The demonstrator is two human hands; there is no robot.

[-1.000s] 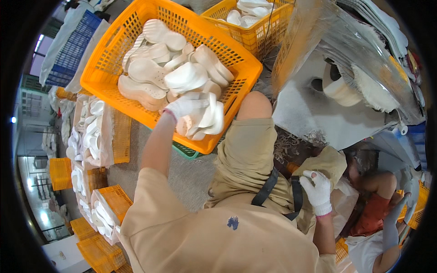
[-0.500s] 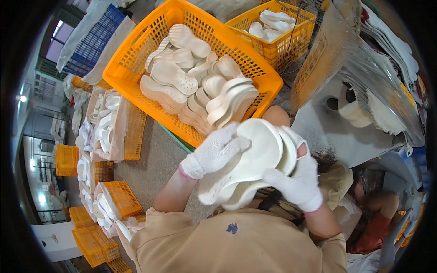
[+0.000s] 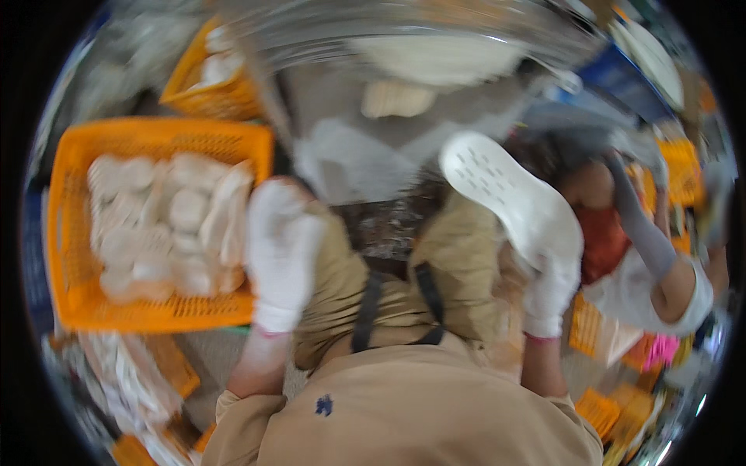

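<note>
My right hand (image 3: 552,291), in a white glove, grips a white shoe sole (image 3: 501,190) that points up and to the left, its dotted underside facing me. My left hand (image 3: 281,252), also white-gloved, hovers over my left knee beside the right edge of an orange crate (image 3: 74,307); the picture is blurred, and nothing shows in that hand. The crate holds several pale shoe soles (image 3: 167,225). My tan clothing fills the lower middle.
A second orange crate (image 3: 214,97) with pale pieces stands behind the first. A grey machine surface (image 3: 373,147) lies ahead of my knees. Another person's grey-sleeved arm (image 3: 645,233) is at the right. Stacked crates and bagged soles (image 3: 128,380) sit lower left.
The view has swung right, so the crate now lies at my left. My hands have separated; the right hand now holds one sole up, and the left has moved toward the crate.
</note>
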